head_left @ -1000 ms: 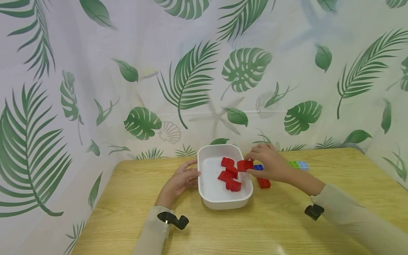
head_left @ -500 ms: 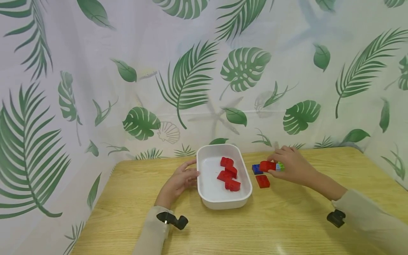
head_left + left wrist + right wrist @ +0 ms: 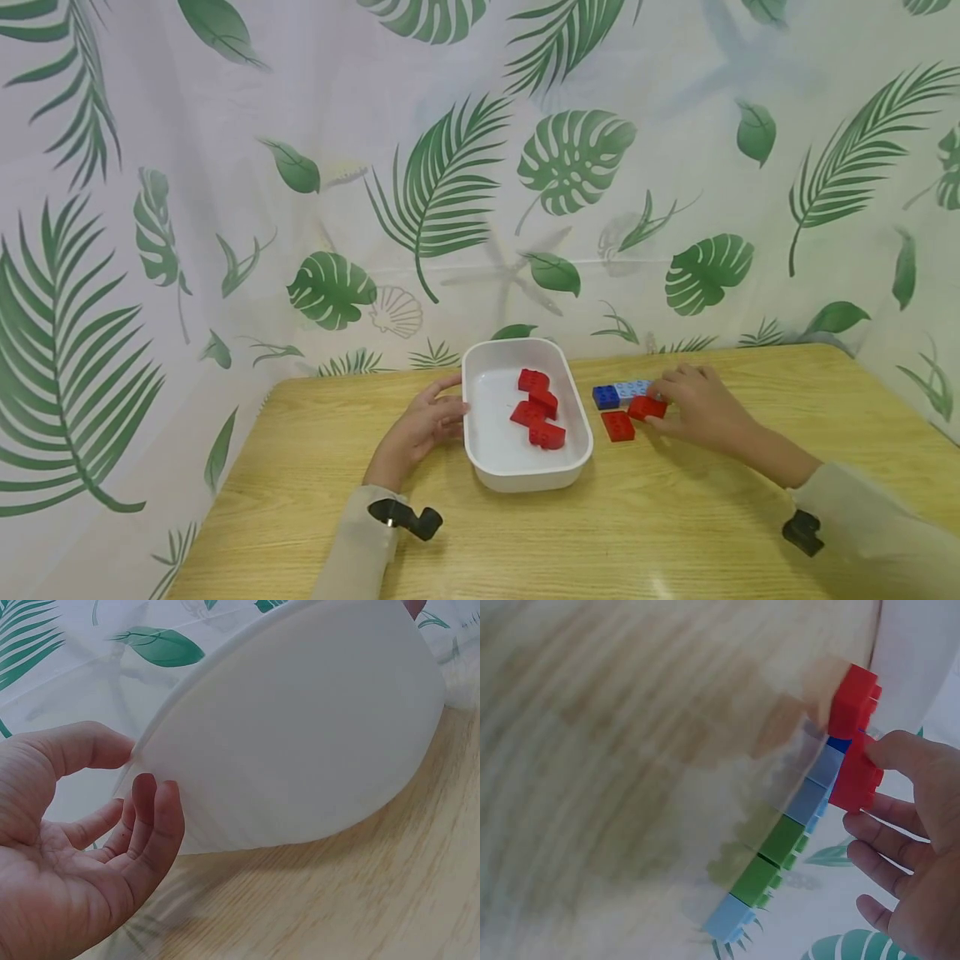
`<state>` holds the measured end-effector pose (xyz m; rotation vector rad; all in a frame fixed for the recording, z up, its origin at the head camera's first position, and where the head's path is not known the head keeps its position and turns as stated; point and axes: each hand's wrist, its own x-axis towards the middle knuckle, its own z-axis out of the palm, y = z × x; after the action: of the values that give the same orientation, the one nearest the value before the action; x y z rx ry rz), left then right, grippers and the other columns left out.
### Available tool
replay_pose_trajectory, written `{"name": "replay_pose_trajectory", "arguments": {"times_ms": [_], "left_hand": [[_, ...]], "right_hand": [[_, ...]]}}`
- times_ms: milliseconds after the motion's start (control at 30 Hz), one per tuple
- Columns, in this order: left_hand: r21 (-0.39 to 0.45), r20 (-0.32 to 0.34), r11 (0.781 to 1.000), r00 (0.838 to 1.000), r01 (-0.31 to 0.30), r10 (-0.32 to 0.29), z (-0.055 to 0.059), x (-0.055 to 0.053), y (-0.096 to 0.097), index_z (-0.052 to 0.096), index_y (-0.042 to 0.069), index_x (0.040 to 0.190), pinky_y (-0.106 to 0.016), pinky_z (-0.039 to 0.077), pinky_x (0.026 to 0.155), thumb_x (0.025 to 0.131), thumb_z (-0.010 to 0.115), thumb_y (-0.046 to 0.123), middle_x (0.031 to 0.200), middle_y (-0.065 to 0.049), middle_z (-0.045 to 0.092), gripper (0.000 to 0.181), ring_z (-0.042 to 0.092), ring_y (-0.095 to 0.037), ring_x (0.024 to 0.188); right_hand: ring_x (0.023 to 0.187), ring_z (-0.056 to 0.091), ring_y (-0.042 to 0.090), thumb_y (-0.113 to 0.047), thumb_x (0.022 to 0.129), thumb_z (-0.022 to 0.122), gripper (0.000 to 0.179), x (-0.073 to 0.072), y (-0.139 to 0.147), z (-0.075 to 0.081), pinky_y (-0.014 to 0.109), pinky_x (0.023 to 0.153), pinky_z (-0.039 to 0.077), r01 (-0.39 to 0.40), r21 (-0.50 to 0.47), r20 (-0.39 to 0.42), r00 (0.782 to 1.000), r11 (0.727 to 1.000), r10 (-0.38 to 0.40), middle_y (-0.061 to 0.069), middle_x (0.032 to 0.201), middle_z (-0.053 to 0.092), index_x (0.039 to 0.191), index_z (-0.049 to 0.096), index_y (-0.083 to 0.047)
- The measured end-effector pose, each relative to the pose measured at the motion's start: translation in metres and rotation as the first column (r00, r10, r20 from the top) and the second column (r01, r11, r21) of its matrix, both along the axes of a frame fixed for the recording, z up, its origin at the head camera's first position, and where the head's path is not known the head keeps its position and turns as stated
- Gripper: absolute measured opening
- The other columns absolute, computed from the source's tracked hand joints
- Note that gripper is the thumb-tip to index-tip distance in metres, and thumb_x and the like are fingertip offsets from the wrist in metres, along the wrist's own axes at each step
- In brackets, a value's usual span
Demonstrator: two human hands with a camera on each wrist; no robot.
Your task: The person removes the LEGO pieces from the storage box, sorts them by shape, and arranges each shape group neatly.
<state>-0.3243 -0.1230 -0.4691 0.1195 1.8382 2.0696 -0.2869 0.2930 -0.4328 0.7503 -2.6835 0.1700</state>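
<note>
In the head view my left hand rests its fingertips against the left side of a white plastic box. The left wrist view shows its thumb at the rim and other fingers near the outer wall. Several red toy building bricks lie inside the box. To the right, my right hand pinches a red brick between thumb and fingers. That brick is low over the table, beside another red brick. Whether it touches the table cannot be told.
Behind the held brick runs a row with a blue brick, light blue bricks, green bricks and a light blue end brick. The wooden table meets a leaf-patterned curtain at the back.
My right hand has carried the red brick rightward from above the box's right rim, then lowered it beside the other red brick. My left hand stays at the box.
</note>
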Motion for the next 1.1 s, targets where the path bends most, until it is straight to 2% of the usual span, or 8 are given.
{"name": "replay_pose_trajectory", "arguments": {"times_ms": [300, 500, 667, 733, 900, 1100], "left_hand": [[-0.005, 0.007, 1.000, 1.000, -0.003, 0.003, 0.0012, -0.0003, 0.0012, 0.038, 0.012, 0.155, -0.032, 0.059, 0.082, 0.095, 0.063, 0.006, 0.139, -0.027, 0.057, 0.065, 0.068, -0.019, 0.099], [0.005, 0.023, 1.000, 1.000, -0.012, 0.012, 0.0022, -0.0007, 0.0010, 0.040, 0.015, 0.154, -0.030, 0.059, 0.080, 0.095, 0.064, 0.005, 0.138, -0.025, 0.058, 0.064, 0.069, -0.018, 0.098], [0.007, 0.016, 1.000, 1.000, -0.008, 0.008, 0.0019, -0.0005, 0.0011, 0.040, 0.014, 0.154, -0.031, 0.060, 0.080, 0.094, 0.064, 0.006, 0.137, -0.025, 0.059, 0.065, 0.069, -0.018, 0.097], [0.008, 0.017, 1.000, 1.000, -0.010, 0.010, 0.0014, -0.0008, 0.0011, 0.040, 0.014, 0.154, -0.031, 0.060, 0.080, 0.094, 0.064, 0.006, 0.136, -0.024, 0.060, 0.065, 0.069, -0.018, 0.097], [0.010, 0.022, 1.000, 1.000, -0.016, 0.016, -0.0011, -0.0021, 0.0007, 0.041, 0.014, 0.153, -0.032, 0.059, 0.081, 0.094, 0.064, 0.005, 0.134, -0.023, 0.060, 0.064, 0.069, -0.019, 0.097], [0.011, 0.019, 1.000, 1.000, -0.020, 0.020, -0.0022, -0.0020, 0.0002, 0.042, 0.012, 0.153, -0.033, 0.060, 0.081, 0.094, 0.065, 0.005, 0.134, -0.024, 0.060, 0.064, 0.069, -0.021, 0.100]], "right_hand": [[0.087, 0.059, 0.029, -0.029, 0.080, 0.083, 0.023, 0.0031, -0.0006, -0.0045, 0.059, 0.085, 0.045, 0.042, 0.004, -0.014, 0.999, 0.999, -0.042, 0.002, 0.084, 0.068, 0.087, 0.072, -0.010], [0.082, 0.057, 0.024, -0.032, 0.080, 0.083, 0.022, 0.0033, -0.0034, -0.0076, 0.058, 0.086, 0.044, 0.072, 0.015, 0.030, 0.997, 0.997, -0.073, -0.002, 0.082, 0.067, 0.090, 0.076, -0.014], [0.077, 0.052, 0.016, -0.033, 0.081, 0.084, 0.018, 0.0023, -0.0054, -0.0109, 0.056, 0.083, 0.042, 0.067, 0.013, 0.078, 0.995, 0.998, -0.067, -0.011, 0.072, 0.063, 0.093, 0.080, -0.020], [0.075, 0.051, 0.015, -0.035, 0.080, 0.084, 0.022, 0.0018, -0.0055, -0.0107, 0.056, 0.081, 0.041, 0.065, 0.015, 0.112, 0.991, 0.998, -0.067, -0.012, 0.070, 0.061, 0.096, 0.080, -0.019], [0.077, 0.054, 0.014, -0.035, 0.076, 0.088, 0.033, 0.0004, -0.0030, -0.0090, 0.058, 0.082, 0.042, 0.049, 0.030, 0.167, 0.984, 0.998, -0.053, -0.010, 0.076, 0.065, 0.103, 0.080, -0.019], [0.076, 0.054, 0.013, -0.026, 0.074, 0.086, 0.031, -0.0011, -0.0017, -0.0087, 0.061, 0.084, 0.042, 0.026, 0.029, 0.178, 0.984, 0.999, -0.031, -0.011, 0.078, 0.066, 0.103, 0.080, -0.020]]}}
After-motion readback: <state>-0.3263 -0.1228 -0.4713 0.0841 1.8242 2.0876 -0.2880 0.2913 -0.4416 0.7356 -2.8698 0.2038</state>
